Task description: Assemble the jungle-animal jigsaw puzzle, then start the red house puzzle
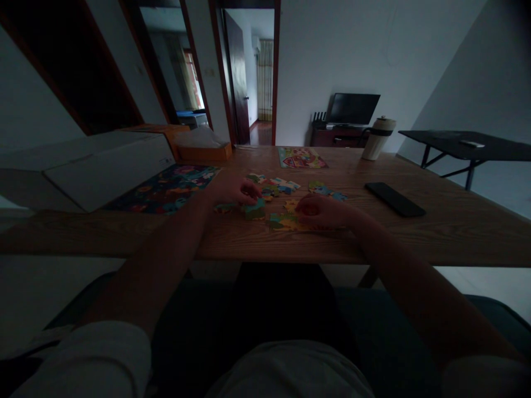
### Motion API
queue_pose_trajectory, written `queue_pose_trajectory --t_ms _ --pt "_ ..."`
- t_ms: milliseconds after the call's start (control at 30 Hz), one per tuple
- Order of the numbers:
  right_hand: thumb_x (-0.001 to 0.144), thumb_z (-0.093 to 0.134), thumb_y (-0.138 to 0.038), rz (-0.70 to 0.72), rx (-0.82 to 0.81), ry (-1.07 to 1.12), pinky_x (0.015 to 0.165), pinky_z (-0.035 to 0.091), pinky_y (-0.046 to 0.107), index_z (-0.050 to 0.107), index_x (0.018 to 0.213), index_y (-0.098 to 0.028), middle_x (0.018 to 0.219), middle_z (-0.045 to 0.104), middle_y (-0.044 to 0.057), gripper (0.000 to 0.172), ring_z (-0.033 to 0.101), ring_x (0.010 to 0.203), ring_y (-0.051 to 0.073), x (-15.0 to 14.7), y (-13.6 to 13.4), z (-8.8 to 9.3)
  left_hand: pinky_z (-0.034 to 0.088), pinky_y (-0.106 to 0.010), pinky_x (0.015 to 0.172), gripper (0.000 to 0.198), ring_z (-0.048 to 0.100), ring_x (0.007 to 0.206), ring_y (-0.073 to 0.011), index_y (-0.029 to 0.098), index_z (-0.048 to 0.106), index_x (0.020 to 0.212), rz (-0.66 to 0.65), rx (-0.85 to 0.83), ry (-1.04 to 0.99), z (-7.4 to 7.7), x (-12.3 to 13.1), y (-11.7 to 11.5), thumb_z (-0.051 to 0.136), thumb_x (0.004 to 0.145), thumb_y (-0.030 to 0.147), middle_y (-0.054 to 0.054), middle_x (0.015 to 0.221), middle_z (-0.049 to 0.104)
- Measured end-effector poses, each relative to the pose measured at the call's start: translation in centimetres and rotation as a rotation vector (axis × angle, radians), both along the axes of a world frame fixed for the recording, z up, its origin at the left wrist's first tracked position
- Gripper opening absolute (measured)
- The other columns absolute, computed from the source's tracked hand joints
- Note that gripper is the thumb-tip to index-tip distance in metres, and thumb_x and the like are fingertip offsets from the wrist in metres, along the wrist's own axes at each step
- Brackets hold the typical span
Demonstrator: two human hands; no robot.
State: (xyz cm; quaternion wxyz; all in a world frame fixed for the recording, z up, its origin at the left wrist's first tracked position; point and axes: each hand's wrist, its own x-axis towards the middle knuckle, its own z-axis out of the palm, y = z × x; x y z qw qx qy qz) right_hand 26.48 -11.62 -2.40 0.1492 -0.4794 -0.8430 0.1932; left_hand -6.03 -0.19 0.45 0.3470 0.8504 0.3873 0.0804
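Observation:
Colourful jigsaw pieces [277,187] lie scattered in the middle of a wooden table [435,221]. My left hand [234,190] rests on the table with its fingers curled, touching a green-blue piece [254,210]. My right hand [321,212] lies with its fingers bent over a joined yellow-green cluster of pieces [286,221]. Whether either hand actually grips a piece is lost in the dim light.
A dark puzzle board [166,188] lies at the left beside a white box [99,166]. A second puzzle picture [302,157] lies at the far edge, a tumbler [378,138] and a black phone [395,199] at the right. A black side table [464,145] stands beyond.

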Motion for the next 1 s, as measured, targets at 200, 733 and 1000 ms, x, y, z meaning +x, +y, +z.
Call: queue_pose_trajectory --t_ms 200,733,1000 --pt "0.097 0.070 -0.041 0.014 0.002 -0.013 0.099 0.057 0.044 0.079 0.107 -0.024 0.118 0.076 0.010 0.021 0.071 0.105 0.028 -0.1 0.0 0.1 0.052 -0.032 0.081 0.045 0.071 0.096 -0.0244 0.025 0.080 0.117 -0.053 -0.071 0.100 0.4 0.5 -1.1 0.081 0.075 0.041 -0.005 0.103 0.078" --pt "0.096 0.069 -0.041 -0.007 -0.005 0.006 0.091 0.058 0.040 0.079 0.108 -0.024 0.113 0.077 0.009 0.023 0.072 0.100 0.026 -0.3 -0.5 0.4 0.051 -0.030 0.078 0.037 0.070 0.086 -0.0213 0.023 0.080 0.107 -0.132 0.161 0.202 -0.5 2.9 -3.2 0.079 0.081 0.049 -0.004 0.096 0.077" --pt "0.097 0.068 -0.040 -0.021 -0.017 0.018 0.094 0.057 0.042 0.078 0.109 -0.024 0.117 0.076 0.010 0.022 0.072 0.101 0.027 -0.1 -0.5 0.2 0.051 -0.030 0.073 0.032 0.070 0.083 -0.0215 0.023 0.079 0.101 -0.165 0.162 0.166 -0.4 3.1 -3.7 0.078 0.079 0.046 -0.005 0.094 0.077"
